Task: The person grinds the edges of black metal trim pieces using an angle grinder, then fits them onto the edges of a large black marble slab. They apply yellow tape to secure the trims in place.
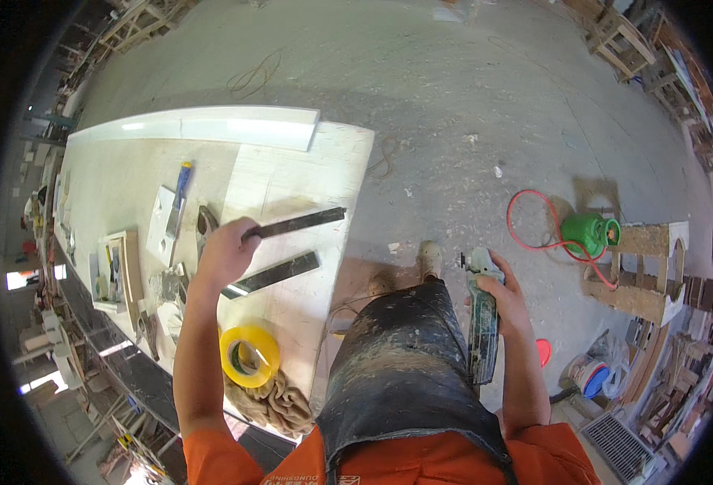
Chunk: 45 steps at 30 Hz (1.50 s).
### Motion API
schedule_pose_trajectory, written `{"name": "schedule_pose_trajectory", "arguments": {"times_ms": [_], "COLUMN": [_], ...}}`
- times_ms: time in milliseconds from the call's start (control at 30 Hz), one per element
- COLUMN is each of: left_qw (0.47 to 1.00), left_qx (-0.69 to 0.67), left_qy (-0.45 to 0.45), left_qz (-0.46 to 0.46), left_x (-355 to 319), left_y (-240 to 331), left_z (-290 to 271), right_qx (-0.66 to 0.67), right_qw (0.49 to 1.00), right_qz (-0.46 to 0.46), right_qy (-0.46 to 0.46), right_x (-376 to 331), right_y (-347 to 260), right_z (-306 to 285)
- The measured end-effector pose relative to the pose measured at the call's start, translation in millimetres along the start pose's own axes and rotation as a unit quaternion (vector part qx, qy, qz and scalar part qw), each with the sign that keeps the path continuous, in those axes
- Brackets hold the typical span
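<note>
Over the right part of the white worktable [203, 174], my left hand [228, 249] is closed around the near end of a dark flat strip [304, 222]. A second dark strip [283, 273] lies on the table just below it. Off the table to the right, my right hand [508, 295] grips a green angle grinder [483, 335] by its body, the head pointing away from me. Beside my left forearm lies a roll of yellow tape [270, 349], partly on a brown crumpled cloth [283, 404]. Pliers [204, 222] and a blue-handled screwdriver [181, 187] lie left of my left hand.
A long white panel [211, 121] lies along the table's far edge. A wooden tray [132, 271] with small tools sits at left. On the floor at right are a green gas cylinder [587, 234], its red hose [526, 194] and a wooden stand [643, 250].
</note>
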State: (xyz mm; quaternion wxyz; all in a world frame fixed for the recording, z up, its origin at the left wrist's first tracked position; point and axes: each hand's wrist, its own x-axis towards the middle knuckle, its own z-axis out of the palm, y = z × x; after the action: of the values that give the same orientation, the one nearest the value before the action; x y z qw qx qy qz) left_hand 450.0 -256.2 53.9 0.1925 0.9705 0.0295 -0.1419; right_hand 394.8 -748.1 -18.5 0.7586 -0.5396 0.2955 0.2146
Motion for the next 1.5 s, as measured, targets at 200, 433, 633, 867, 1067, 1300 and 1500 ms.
{"name": "schedule_pose_trajectory", "arguments": {"times_ms": [200, 433, 633, 867, 1067, 1300, 1500], "left_qw": [0.990, 0.991, 0.990, 0.989, 0.990, 0.988, 0.987], "left_qx": [-0.064, -0.087, -0.094, -0.089, -0.073, -0.074, -0.071], "left_qy": [-0.103, -0.085, -0.092, -0.103, -0.114, -0.134, -0.136], "left_qz": [-0.070, -0.053, -0.045, -0.050, -0.044, -0.039, -0.044], "left_x": [-2.9, 2.1, 3.7, 6.0, 9.4, 11.6, 12.0], "left_y": [25.4, 32.1, 29.3, 24.9, 31.1, 25.6, 27.8], "left_z": [25.2, 47.5, 50.3, 51.2, 44.9, 45.4, 45.1], "right_qx": [0.084, 0.080, 0.038, 0.006, -0.003, -0.008, -0.004], "right_qw": [0.986, 0.978, 0.978, 0.980, 0.982, 0.982, 0.982], "right_qz": [0.112, 0.126, 0.141, 0.137, 0.123, 0.126, 0.122], "right_qy": [-0.092, -0.146, -0.145, -0.141, -0.145, -0.140, -0.147], "right_x": [15.6, 28.9, 31.3, 34.6, 37.9, 37.2, 40.4], "right_y": [0.4, 7.8, 11.5, 12.7, 15.1, 9.9, 11.8], "right_z": [26.3, 79.5, 97.4, 104.6, 106.5, 111.5, 111.2]}}
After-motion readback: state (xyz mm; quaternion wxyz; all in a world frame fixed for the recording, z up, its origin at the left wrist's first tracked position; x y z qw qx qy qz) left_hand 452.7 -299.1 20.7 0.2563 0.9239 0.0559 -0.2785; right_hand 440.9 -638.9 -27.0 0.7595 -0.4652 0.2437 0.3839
